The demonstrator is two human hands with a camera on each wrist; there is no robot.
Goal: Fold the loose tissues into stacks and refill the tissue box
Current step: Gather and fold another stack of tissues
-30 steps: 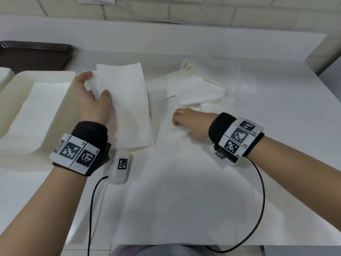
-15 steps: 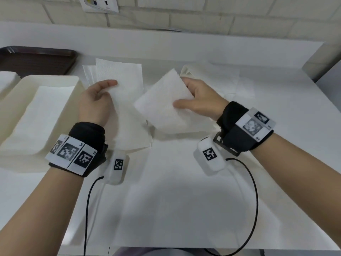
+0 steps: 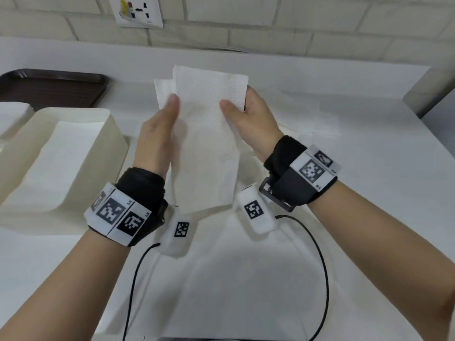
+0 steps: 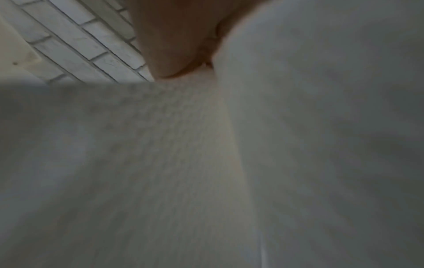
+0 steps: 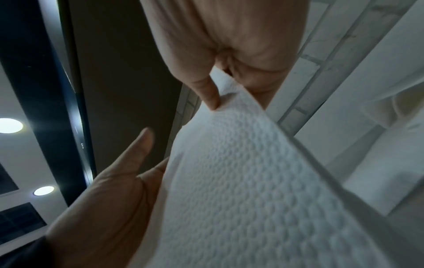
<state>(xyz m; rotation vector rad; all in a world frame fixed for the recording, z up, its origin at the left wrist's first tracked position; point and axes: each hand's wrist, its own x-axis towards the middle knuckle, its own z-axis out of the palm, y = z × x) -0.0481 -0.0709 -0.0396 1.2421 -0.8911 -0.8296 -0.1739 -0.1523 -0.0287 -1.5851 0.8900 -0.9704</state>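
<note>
Both hands up, left hand (image 3: 157, 134) and right hand (image 3: 251, 124) pinching the folded tissue stack (image 3: 209, 134) by its sides, squaring it; next, probably into the tissue box (image 3: 108, 134).

dark tray (image 3: 49, 84) far left; wall notice (image 3: 136, 11).

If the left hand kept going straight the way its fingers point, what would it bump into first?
Probably the white brick wall behind the counter. The left hand holds the tissue stack lifted and points away from the person, and nothing shows in between. Depth is hard to judge.
</note>
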